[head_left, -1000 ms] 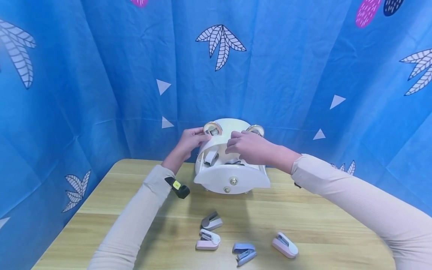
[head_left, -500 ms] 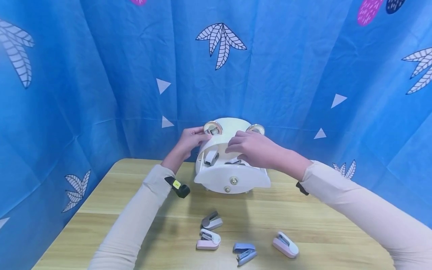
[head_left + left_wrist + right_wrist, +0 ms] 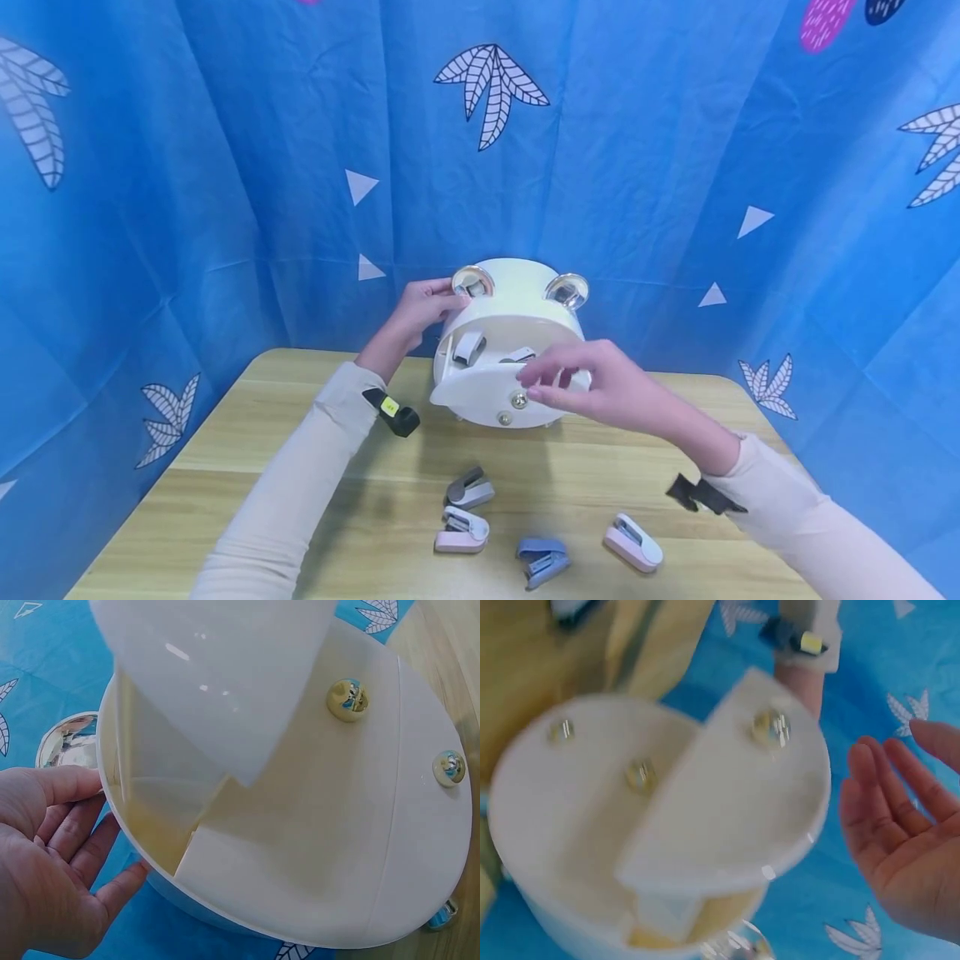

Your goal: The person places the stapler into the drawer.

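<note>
"What is there?"

"A wooden table (image 3: 300,467) with a round white box (image 3: 517,283), its flap (image 3: 472,388) tipped out. The left hand (image 3: 422,312), loosely bent, rests against the box's rim, probably to steady it. The right hand (image 3: 603,379), relaxed and holding nothing, hovers before the flap. Two apparent mini staplers (image 3: 469,348) sit inside; four more lie nearer the person, presumably for easy reach."

"Differences between views?"

"Right wrist shows three gold knobs (image 3: 770,729); head, only two"
</note>
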Demonstrator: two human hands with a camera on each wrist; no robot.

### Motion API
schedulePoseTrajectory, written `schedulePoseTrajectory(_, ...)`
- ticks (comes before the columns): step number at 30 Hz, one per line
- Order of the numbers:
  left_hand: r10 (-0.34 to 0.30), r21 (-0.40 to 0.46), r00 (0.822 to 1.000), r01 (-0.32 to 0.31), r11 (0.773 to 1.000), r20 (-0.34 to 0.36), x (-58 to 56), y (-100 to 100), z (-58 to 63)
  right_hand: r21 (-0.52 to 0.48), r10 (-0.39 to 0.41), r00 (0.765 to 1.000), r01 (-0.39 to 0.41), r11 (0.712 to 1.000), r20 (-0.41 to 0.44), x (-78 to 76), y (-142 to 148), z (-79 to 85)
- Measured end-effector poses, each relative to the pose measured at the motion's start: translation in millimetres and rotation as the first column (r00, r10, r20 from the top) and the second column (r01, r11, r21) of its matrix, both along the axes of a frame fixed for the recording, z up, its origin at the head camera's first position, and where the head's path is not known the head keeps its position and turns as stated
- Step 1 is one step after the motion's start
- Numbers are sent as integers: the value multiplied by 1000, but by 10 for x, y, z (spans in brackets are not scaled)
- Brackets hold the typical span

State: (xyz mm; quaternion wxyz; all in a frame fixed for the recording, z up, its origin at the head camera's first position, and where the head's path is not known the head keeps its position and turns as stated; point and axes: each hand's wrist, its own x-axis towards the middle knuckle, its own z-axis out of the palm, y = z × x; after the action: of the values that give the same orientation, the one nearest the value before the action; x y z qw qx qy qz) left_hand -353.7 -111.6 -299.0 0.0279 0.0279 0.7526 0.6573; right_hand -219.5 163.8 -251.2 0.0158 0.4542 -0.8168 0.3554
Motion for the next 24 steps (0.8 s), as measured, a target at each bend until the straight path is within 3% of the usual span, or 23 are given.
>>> schedulePoseTrajectory(2, 1, 1, 1000, -1, 1000, 0, 0, 0, 1, -10, -32, 984, 34, 999, 178, 62, 35, -82)
schedulePoseTrajectory(4, 0, -6, 1000, 0, 1000, -1, 1, -1, 3, -30, -41, 944, 54, 998, 327, 105, 72, -172)
schedulePoseTrajectory(8, -4, -19, 1000, 4, 1000, -5, 1, -1, 3, -82, -33, 861, 87, 993, 507, 119, 128, -393)
schedulePoseTrajectory(17, -1, 5, 1000, 1, 1000, 0, 10, 8, 16, -133, -75, 741, 218, 967, 668, 61, 72, -773)
schedulePoseTrajectory(24, -5, 3, 1000, 5, 1000, 10, 7, 8, 19, -196, -52, 694, 272, 942, 718, 59, -44, -869)
